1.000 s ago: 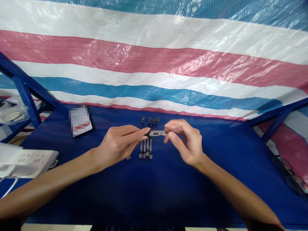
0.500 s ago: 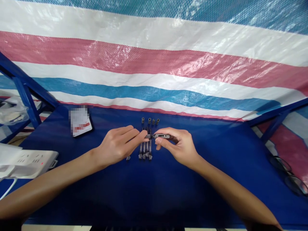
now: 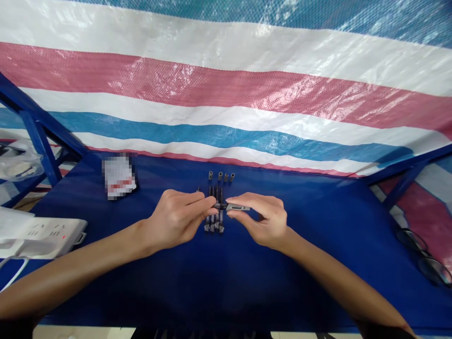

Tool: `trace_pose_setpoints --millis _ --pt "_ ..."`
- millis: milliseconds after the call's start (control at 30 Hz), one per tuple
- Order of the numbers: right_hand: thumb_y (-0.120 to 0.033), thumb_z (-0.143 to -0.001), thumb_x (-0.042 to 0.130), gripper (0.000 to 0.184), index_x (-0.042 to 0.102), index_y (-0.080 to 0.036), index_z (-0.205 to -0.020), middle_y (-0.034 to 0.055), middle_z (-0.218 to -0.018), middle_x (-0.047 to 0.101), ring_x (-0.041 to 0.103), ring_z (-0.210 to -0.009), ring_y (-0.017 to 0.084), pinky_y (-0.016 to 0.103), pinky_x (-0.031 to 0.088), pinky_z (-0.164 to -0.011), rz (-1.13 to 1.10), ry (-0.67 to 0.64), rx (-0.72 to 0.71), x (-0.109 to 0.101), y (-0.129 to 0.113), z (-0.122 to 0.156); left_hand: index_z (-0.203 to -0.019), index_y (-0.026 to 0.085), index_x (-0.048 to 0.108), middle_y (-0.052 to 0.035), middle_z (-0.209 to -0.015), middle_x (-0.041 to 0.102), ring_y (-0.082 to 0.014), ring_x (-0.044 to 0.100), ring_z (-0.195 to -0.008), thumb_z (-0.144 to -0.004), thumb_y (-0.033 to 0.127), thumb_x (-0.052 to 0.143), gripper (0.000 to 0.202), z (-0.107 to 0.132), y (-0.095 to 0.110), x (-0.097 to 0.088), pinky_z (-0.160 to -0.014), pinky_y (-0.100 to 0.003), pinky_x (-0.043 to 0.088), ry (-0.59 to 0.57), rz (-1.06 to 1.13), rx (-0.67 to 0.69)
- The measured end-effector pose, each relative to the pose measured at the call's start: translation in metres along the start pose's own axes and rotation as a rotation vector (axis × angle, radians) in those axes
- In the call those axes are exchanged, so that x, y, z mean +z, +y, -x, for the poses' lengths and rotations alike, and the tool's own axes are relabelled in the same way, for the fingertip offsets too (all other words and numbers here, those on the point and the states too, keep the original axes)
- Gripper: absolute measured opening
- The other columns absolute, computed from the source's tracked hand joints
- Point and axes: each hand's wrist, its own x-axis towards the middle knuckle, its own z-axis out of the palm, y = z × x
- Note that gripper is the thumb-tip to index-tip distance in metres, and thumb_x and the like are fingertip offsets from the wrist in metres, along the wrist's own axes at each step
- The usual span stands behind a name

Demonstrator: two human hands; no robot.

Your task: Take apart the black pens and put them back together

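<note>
Over the middle of the blue table, my left hand (image 3: 183, 214) is closed, pinching a thin dark rod (image 3: 221, 205). My right hand (image 3: 264, 216) grips a grey metal sleeve (image 3: 238, 207) with a long slot in its side, between thumb and fingers. The rod's tip meets the sleeve's left end; whether it sits inside I cannot tell. Below and behind the pair lie several dark rods (image 3: 216, 226) side by side, with clear wrapping at their near ends. Beyond them stand or lie several short grey tubes (image 3: 226, 177).
A dark-edged, phone-like device (image 3: 120, 176), partly blurred out, lies at the back left. At the left edge is a white power strip (image 3: 52, 235) with a cable. Glasses (image 3: 423, 256) rest at the right. Striped plastic sheeting (image 3: 226, 84) hangs behind the blue table (image 3: 226, 282).
Both hands have come slightly nearer with the rod and sleeve. The sleeve has turned, so its slot looks narrower, and my right fingers lie flatter along it.
</note>
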Motion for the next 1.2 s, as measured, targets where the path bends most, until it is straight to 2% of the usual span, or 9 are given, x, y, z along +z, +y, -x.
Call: trace_pose_setpoints --millis 233,367,400,467,567,633,800,1033,1200 --pt "-0.015 -0.081 0.067 0.021 0.068 -0.018 -0.102 0.0057 -0.081 0.074 0.071 -0.072 0.017 0.027 0.061 -0.062 0.130 -0.042 -0.219 -0.005 0.002 -0.001 -0.067 0.014 0.059 0.0039 -0.050 0.047 -0.0067 0.043 -0.045 -0.094 0.026 0.047 0.032 -0.012 0.003 -0.009 -0.043 -0.019 0.032 -0.185 0.408 -0.244" --pt "-0.008 -0.083 0.061 0.027 0.066 -0.018 -0.107 0.0063 -0.082 0.074 0.070 -0.069 0.017 0.027 0.059 -0.055 0.174 -0.050 -0.359 -0.006 0.007 -0.001 -0.057 0.014 0.055 0.0044 -0.045 0.043 -0.0066 0.040 -0.039 -0.094 0.031 0.047 0.042 -0.016 0.002 -0.011 -0.039 -0.019 0.031 -0.313 0.548 -0.349" --pt "-0.008 -0.083 0.060 0.027 0.065 -0.018 -0.108 0.0063 -0.082 0.074 0.070 -0.069 0.017 0.027 0.059 -0.055 0.180 -0.049 -0.373 -0.005 0.008 -0.001 -0.059 0.014 0.057 0.0042 -0.046 0.044 -0.0068 0.041 -0.040 -0.094 0.031 0.047 0.040 -0.015 0.002 -0.011 -0.039 -0.019 0.031 -0.293 0.533 -0.341" --pt "-0.011 -0.084 0.062 0.025 0.065 -0.018 -0.107 0.0067 -0.083 0.073 0.070 -0.071 0.018 0.029 0.059 -0.058 0.179 -0.053 -0.336 -0.005 0.011 -0.002 -0.068 0.014 0.063 0.0035 -0.049 0.049 -0.0071 0.044 -0.042 -0.093 0.029 0.049 0.032 -0.012 0.001 -0.008 -0.041 -0.018 0.034 -0.175 0.414 -0.273" --pt "-0.021 -0.083 0.066 0.019 0.066 -0.017 -0.102 0.0064 -0.083 0.073 0.069 -0.071 0.016 0.029 0.059 -0.062 0.167 -0.044 -0.177 -0.004 0.010 -0.003 -0.086 0.014 0.066 0.0023 -0.056 0.056 -0.0068 0.045 -0.045 -0.091 0.024 0.053 0.017 -0.005 0.000 -0.002 -0.044 -0.019 0.035 0.021 0.120 -0.127" --pt "-0.020 -0.083 0.067 0.015 0.067 -0.017 -0.098 0.0053 -0.082 0.073 0.068 -0.068 0.014 0.026 0.058 -0.061 0.153 -0.032 -0.112 -0.004 0.008 -0.004 -0.091 0.015 0.064 0.0021 -0.058 0.058 -0.0068 0.046 -0.045 -0.090 0.022 0.054 0.012 -0.002 0.001 0.000 -0.044 -0.019 0.035 0.072 -0.027 -0.047" --pt "-0.015 -0.082 0.068 0.017 0.067 -0.018 -0.098 0.0055 -0.082 0.073 0.069 -0.071 0.015 0.026 0.059 -0.062 0.146 -0.022 -0.155 -0.005 0.003 -0.003 -0.096 0.015 0.060 0.0022 -0.060 0.059 -0.0077 0.049 -0.046 -0.090 0.020 0.053 0.011 0.001 0.003 0.000 -0.044 -0.020 0.036 0.067 -0.096 0.023" --pt "-0.011 -0.079 0.069 0.019 0.067 -0.012 -0.098 0.0099 -0.080 0.073 0.070 -0.073 0.018 0.028 0.060 -0.062 0.147 -0.033 -0.243 -0.006 0.006 -0.001 -0.090 0.013 0.062 0.0023 -0.057 0.056 -0.0067 0.046 -0.047 -0.093 0.019 0.048 0.015 -0.001 0.004 -0.001 -0.043 -0.020 0.030 -0.025 0.109 -0.068" --pt "-0.013 -0.081 0.067 0.013 0.067 -0.017 -0.094 0.0053 -0.079 0.073 0.069 -0.071 0.015 0.026 0.059 -0.063 0.129 -0.011 -0.151 -0.002 0.005 -0.001 -0.090 0.014 0.065 0.0025 -0.059 0.058 -0.0060 0.046 -0.046 -0.090 0.020 0.055 0.012 0.001 0.002 0.005 -0.043 -0.020 0.032 0.060 0.072 -0.074"
